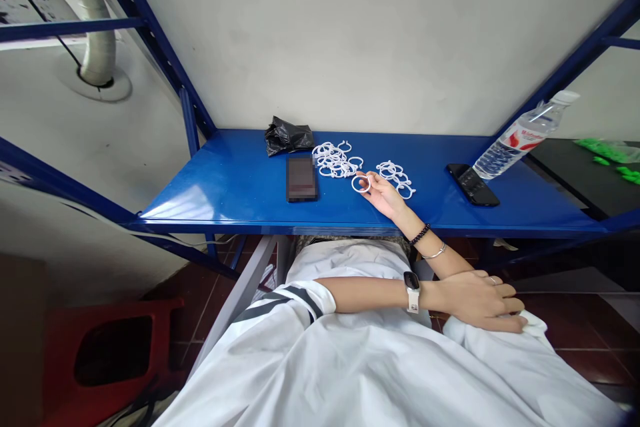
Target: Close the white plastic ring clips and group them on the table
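My right hand is raised just above the front part of the blue table, pinching a white plastic curtain ring between thumb and fingers. To its left lies a heap of white rings, and a smaller group of similar rings sits just behind and to its right. My left hand reaches across my body to my right upper arm, its fingers curled over the edge of the white sleeve. The thumb of that hand is hidden.
On the blue table are a crumpled black plastic bag, a dark rectangular object with a blurred face, a black phone and a tilted water bottle. Green pieces lie on a dark surface at right. A red stool stands lower left.
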Tool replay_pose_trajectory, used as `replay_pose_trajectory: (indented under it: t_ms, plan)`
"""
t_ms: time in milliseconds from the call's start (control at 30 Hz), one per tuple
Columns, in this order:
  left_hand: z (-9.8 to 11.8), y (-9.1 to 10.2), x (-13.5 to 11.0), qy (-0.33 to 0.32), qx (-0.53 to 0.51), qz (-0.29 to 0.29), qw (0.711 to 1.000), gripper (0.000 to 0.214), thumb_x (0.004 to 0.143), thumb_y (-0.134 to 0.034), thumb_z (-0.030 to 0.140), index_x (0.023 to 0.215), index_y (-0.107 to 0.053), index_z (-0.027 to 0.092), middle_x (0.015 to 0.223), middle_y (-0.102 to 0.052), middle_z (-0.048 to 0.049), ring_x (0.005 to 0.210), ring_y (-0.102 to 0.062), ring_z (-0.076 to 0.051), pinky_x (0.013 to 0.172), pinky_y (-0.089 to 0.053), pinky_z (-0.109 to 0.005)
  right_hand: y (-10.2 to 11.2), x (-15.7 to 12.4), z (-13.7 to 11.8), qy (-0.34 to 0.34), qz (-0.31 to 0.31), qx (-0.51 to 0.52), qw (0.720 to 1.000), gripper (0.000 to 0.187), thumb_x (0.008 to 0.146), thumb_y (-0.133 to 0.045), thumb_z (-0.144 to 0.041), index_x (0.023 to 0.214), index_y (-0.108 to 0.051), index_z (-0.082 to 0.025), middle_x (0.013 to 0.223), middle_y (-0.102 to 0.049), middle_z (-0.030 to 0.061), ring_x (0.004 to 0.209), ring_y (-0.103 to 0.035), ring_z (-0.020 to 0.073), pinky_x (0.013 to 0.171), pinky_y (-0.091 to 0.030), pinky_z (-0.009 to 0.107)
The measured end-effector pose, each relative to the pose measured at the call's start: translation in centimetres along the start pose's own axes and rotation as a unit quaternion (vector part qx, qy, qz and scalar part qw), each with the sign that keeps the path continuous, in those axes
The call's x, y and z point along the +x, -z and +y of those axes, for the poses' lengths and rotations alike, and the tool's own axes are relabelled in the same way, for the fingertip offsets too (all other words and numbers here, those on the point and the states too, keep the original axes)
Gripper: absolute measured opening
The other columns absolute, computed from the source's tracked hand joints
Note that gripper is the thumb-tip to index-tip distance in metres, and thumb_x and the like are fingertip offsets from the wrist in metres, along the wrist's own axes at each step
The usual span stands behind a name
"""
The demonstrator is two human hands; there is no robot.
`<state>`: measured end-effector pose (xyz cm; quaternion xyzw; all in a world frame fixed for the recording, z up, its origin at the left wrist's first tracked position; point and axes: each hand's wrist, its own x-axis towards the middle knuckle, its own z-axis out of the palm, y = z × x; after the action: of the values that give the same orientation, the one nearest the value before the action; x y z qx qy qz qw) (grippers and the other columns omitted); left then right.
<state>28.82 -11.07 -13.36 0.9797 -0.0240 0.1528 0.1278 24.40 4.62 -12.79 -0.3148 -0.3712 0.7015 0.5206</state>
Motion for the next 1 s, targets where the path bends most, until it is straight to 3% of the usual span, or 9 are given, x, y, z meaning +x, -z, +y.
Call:
replay_pose_trajectory:
  t_ms: [200, 367, 800, 1000]
  plan:
    - [0.15, -0.36, -0.14, -0.006, 0.024, 0.026, 0.999, 0.045, 0.106, -0.035, 0.039, 0.117, -0.065, 0.007, 0.108, -0.064, -0.0122, 0.088, -0.065, -0.02, 0.076, -0.045, -0.033, 0.1, -0.07, 0.11, 0.01, -0.02, 0.006, 1.0, 0.024, 0.071, -0.087, -0.026, 0.081, -0.065, -0.024, 0.11, -0.072, -0.0039, 0.086, -0.063, 0.009, 0.069, -0.051, 0.019]
    - [0.01, -0.53, -0.09, -0.014, 0.019, 0.002, 1.0, 0.05, 0.106, -0.033, 0.042, 0.114, -0.067, 0.006, 0.103, -0.069, -0.0116, 0.098, -0.065, -0.024, 0.08, -0.044, -0.035, 0.33, 0.11, 0.38, 0.018, -0.02, 0.023, 0.999, 0.027, 0.065, -0.09, -0.022, 0.078, -0.066, -0.023, 0.093, -0.071, -0.0047, 0.075, -0.058, 0.0073, 0.067, -0.051, 0.019]
    - [0.03, -0.29, 0.0, 0.01, 0.013, 0.016, 1.0, 0.051, 0.104, -0.035, 0.045, 0.113, -0.066, 0.005, 0.103, -0.068, -0.0136, 0.097, -0.065, -0.024, 0.079, -0.044, -0.035, -0.06, 0.17, 0.06, -0.016, 0.036, -0.004, 0.999, 0.011, 0.078, -0.079, -0.022, 0.08, -0.068, -0.023, 0.09, -0.072, -0.0004, 0.08, -0.064, 0.0117, 0.074, -0.055, 0.024]
    - [0.07, -0.86, -0.22, 0.009, 0.02, 0.044, 0.999, 0.048, 0.105, -0.035, 0.043, 0.114, -0.064, 0.006, 0.107, -0.067, -0.0131, 0.095, -0.065, -0.023, 0.077, -0.044, -0.034, -0.47, -0.15, 0.03, 0.002, 0.024, -0.065, 0.998, 0.015, 0.076, -0.081, -0.028, 0.083, -0.069, -0.023, 0.09, -0.072, 0.0002, 0.082, -0.065, 0.0124, 0.08, -0.053, 0.026]
